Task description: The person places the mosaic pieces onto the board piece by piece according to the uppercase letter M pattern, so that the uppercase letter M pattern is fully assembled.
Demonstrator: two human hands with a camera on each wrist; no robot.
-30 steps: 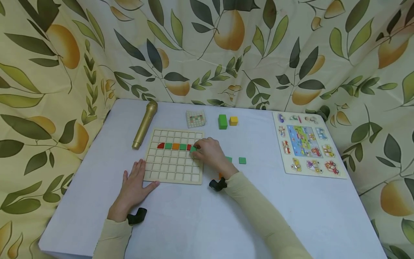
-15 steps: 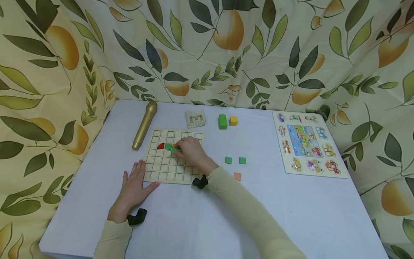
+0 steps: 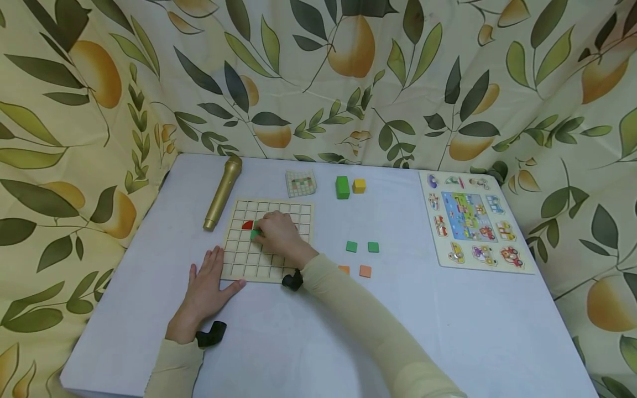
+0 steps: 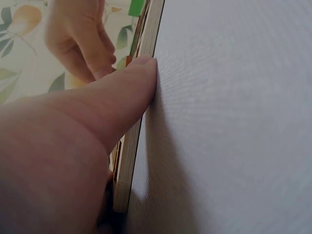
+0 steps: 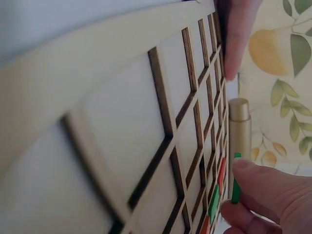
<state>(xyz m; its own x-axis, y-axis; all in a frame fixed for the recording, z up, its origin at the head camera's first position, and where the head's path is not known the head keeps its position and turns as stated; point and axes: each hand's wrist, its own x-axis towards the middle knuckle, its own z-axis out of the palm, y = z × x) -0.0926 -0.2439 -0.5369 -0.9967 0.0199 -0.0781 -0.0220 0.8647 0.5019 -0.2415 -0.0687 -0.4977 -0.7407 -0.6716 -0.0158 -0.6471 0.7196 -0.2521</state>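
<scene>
I see my right hand (image 3: pixel 277 235) over the middle of the grid board (image 3: pixel 247 257), its fingertips pinching a green tile (image 3: pixel 255 234) held tilted just above the squares. The right wrist view shows that tile (image 5: pixel 236 187) on edge between finger and thumb, beside a red piece (image 5: pixel 222 173) and another green tile (image 5: pixel 213 202) lying flat in the board's row. In the head view the red piece (image 3: pixel 246 224) sits just left of the pinched tile, on the board's left half.

My left hand (image 3: pixel 205 287) lies flat and open on the counter (image 3: pixel 308 342) at the board's near left corner, the thumb pressed against the board's edge (image 4: pixel 139 126).

On the counter to the right of the board lie 2 loose green tiles (image 3: pixel 362 246) and, nearer to me, 2 orange tiles (image 3: pixel 355 270). At the far side stand a green block (image 3: pixel 342 187) and a yellow block (image 3: pixel 359 186), just beside each other, with a small pattern card (image 3: pixel 301 183) to their left. A gold microphone (image 3: pixel 223 191) lies at the far left of the board. A picture puzzle (image 3: pixel 470 221) lies well apart on the right.
</scene>
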